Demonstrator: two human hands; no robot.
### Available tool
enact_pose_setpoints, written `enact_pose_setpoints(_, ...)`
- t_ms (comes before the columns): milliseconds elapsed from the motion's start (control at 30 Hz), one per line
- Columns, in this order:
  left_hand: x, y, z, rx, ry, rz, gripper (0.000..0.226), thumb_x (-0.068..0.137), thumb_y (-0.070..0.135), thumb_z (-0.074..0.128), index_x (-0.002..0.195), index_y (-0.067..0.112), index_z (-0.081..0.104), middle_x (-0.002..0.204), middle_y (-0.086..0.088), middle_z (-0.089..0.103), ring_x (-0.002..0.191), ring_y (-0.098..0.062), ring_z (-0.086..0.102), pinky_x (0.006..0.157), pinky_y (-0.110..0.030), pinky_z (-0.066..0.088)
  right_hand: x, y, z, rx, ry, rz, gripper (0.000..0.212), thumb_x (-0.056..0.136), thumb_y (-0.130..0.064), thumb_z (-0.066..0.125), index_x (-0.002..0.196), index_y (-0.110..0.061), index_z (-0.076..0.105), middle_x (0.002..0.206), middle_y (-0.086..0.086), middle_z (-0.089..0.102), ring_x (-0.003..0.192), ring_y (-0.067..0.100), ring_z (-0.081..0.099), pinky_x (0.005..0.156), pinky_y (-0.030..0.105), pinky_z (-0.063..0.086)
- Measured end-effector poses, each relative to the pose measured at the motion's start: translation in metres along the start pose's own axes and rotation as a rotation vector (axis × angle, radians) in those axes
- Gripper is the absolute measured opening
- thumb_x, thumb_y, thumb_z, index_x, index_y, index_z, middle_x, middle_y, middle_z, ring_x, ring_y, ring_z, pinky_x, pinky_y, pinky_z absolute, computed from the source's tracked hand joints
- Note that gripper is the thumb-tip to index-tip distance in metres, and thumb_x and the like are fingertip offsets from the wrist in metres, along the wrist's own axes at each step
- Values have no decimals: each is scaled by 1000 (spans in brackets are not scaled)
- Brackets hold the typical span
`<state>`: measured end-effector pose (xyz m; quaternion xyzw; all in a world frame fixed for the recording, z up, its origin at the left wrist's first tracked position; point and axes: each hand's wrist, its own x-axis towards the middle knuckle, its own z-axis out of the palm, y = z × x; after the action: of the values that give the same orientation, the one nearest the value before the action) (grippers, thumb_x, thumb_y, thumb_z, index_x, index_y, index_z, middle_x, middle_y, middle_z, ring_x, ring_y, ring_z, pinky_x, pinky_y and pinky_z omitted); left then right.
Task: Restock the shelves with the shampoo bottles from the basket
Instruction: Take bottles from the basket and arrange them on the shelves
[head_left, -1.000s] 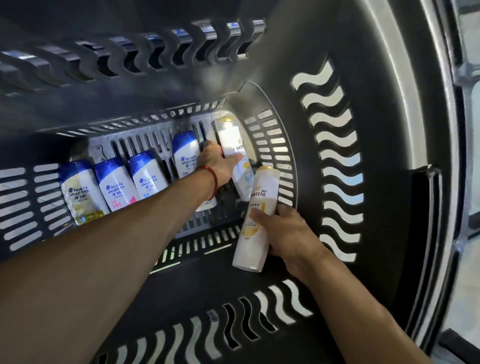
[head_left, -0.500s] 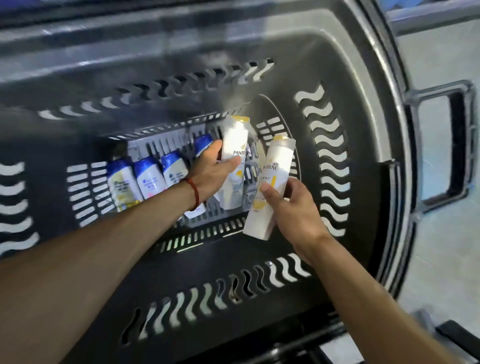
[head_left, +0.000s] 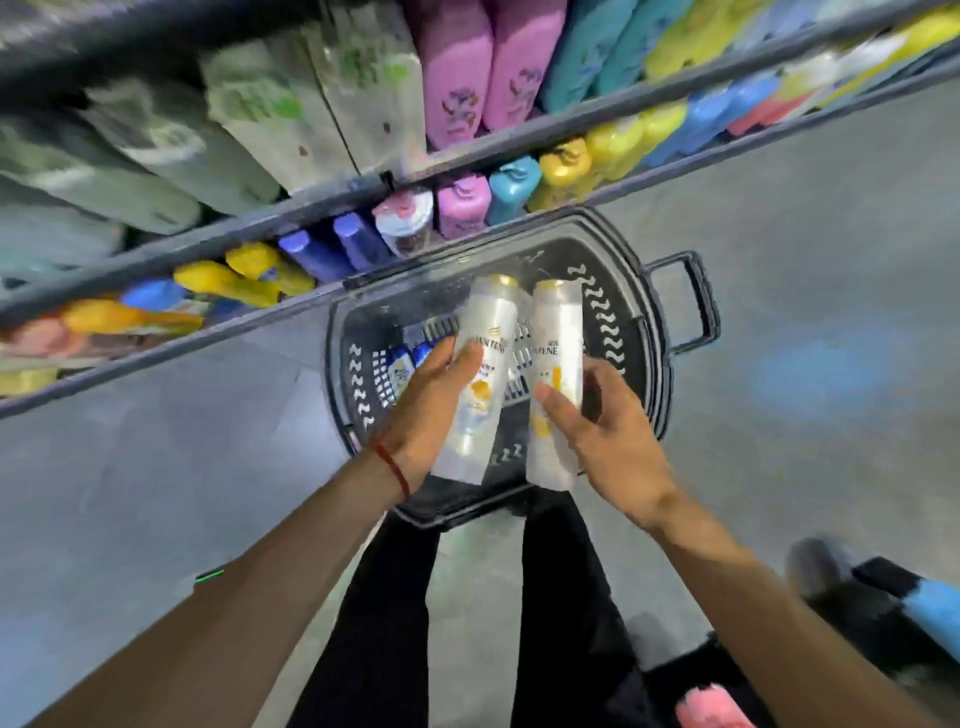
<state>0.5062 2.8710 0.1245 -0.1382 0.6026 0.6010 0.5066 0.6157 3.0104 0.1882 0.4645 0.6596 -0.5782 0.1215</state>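
My left hand grips a white Pantene shampoo bottle with a gold cap, held above the black basket. My right hand grips a second white Pantene bottle right beside it; the two bottles stand nearly parallel, caps pointing away from me. Down in the basket a few white bottles with blue caps lie at the left, partly hidden behind my left hand. The shelves with rows of coloured bottles run across the top of the view.
The basket stands on a grey floor just in front of the lowest shelf, its handle at the right. My dark trouser legs are below it. Blurred blue, black and pink objects lie at the lower right.
Both hands have lifted their Pantene bottles up out of the basket. The view has pulled back and up, so the whole basket, the floor and the shelves now show.
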Motion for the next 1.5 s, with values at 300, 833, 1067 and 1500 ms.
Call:
enact_pose_setpoints(300, -203, 86, 2, -104, -25, 221, 26, 99, 16, 58, 125, 16, 61, 95, -8, 71, 74, -18, 70, 66, -38, 59, -160, -93, 3, 178, -44, -247, 23, 104, -15, 59, 126, -20, 63, 110, -5, 76, 99, 9, 72, 80, 16, 55)
enact_pose_setpoints(833, -462, 77, -60, -234, 374, 661, 33, 92, 22, 70, 123, 19, 61, 95, -6, 72, 77, -20, 70, 67, -35, 60, -334, -158, 48, 103, -423, -618, 30, 107, -21, 52, 136, -25, 58, 119, 2, 72, 109, 20, 70, 84, 26, 59)
enact_pose_setpoints(1067, -541, 88, -141, -229, 533, 815, 30, 96, 23, 67, 122, 11, 60, 98, -12, 75, 78, -19, 71, 68, -34, 61, -407, -204, 132, 122, -554, -729, 32, 103, -30, 59, 134, -26, 57, 107, -14, 75, 95, 4, 71, 76, 19, 55)
enact_pose_setpoints(1500, -688, 156, -380, -134, 600, 1028, 30, 91, 45, 71, 113, 28, 62, 99, -3, 72, 86, -26, 71, 71, -43, 60, -536, -312, 365, 166, -586, -1000, 26, 96, -34, 70, 117, -21, 62, 85, -14, 71, 75, 4, 64, 66, 19, 53)
